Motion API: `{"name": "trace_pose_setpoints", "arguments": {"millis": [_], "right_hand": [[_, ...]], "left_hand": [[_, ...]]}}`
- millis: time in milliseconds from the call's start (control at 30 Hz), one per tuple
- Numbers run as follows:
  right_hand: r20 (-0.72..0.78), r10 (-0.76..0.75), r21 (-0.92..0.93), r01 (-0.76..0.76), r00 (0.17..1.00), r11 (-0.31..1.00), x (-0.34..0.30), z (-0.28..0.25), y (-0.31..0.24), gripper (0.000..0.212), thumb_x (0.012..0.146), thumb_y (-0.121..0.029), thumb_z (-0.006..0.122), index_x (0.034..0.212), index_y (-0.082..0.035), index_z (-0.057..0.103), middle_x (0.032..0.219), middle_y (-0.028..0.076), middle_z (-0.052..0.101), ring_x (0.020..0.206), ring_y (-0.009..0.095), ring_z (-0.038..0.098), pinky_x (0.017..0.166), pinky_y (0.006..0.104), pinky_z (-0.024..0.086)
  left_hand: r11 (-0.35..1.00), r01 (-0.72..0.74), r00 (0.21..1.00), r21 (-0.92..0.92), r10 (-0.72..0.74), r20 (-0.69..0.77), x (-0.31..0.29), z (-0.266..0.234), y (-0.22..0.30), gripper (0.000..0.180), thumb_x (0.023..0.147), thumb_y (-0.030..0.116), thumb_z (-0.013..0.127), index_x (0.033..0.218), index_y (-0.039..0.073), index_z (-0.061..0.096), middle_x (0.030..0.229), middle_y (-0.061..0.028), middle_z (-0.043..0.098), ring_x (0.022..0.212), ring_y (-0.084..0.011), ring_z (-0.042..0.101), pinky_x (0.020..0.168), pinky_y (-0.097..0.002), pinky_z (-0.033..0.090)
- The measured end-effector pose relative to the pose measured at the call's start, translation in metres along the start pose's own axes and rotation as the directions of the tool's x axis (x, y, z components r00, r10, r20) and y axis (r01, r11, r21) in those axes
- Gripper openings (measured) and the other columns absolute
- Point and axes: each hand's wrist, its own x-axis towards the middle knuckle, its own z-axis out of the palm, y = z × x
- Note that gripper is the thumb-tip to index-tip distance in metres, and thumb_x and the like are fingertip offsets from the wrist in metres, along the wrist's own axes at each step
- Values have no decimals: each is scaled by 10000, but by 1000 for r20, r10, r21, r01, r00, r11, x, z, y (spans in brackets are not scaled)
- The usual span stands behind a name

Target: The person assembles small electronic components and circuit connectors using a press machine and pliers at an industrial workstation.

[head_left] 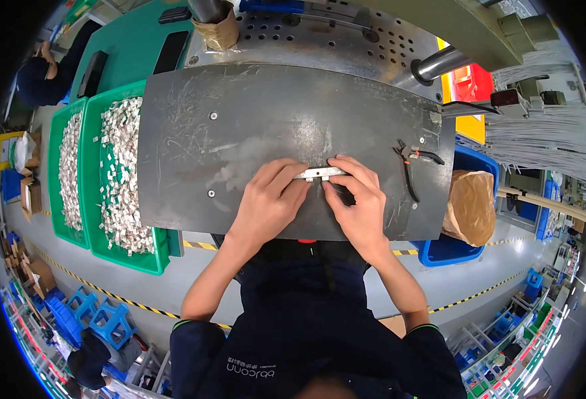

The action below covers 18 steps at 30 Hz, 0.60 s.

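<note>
A short silvery metal bar point(318, 173) with a dark hole in its middle lies level between my hands, over the dark grey work plate point(266, 106). My left hand point(263, 203) has its fingers closed on the bar's left end. At the other end my right hand point(361, 203) grips it between bent fingers and thumb. Along the bar's near edge show small white pieces point(325, 178); how they join the bar is too small to tell. To the right of my hands lie cutting pliers point(407, 174) with black and red handles, their grips apart.
Left of the plate stand two green trays point(86, 176) filled with small whitish parts. A blue bin point(432, 253) with a brown paper bag point(471, 209) is at the right. Beyond the plate are a perforated metal bed point(333, 43) and a steel post point(439, 64).
</note>
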Motion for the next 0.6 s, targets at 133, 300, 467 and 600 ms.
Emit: {"name": "trace_pose_setpoints", "arguments": {"millis": [133,300,467,600], "right_hand": [[90,-175,58,170,980,984,9,-8,13,150,804,9,817,912,-16,716,1204,75,725,1170,296,671,992,420,480],[230,-366,25,370,902,929,27,-30,26,182,771,-24,834,921,-50,733,1163,38,682,1185,288,608,982,443,447],[245,-364,14,372,898,928,28,-45,40,162,768,-45,848,887,-60,740,1133,31,662,1176,283,599,970,445,437],[236,-326,-11,338,915,941,27,-51,42,157,782,-62,857,894,-61,747,1097,32,661,1146,279,611,957,430,443]], "left_hand": [[999,-47,995,-11,48,86,7,-8,-3,157,765,22,823,883,1,723,1108,-76,728,1048,-282,698,843,-409,586],[991,-128,976,-43,133,173,16,-25,-15,138,775,23,793,884,0,712,1120,-66,735,1056,-271,691,875,-404,577],[995,-83,951,-53,95,294,18,-47,-27,82,782,34,790,794,15,711,1200,-38,753,1120,-247,697,914,-390,596],[994,-43,944,-101,74,321,15,-55,-35,84,795,42,794,786,16,715,1191,-43,758,1107,-246,706,874,-387,609]]}}
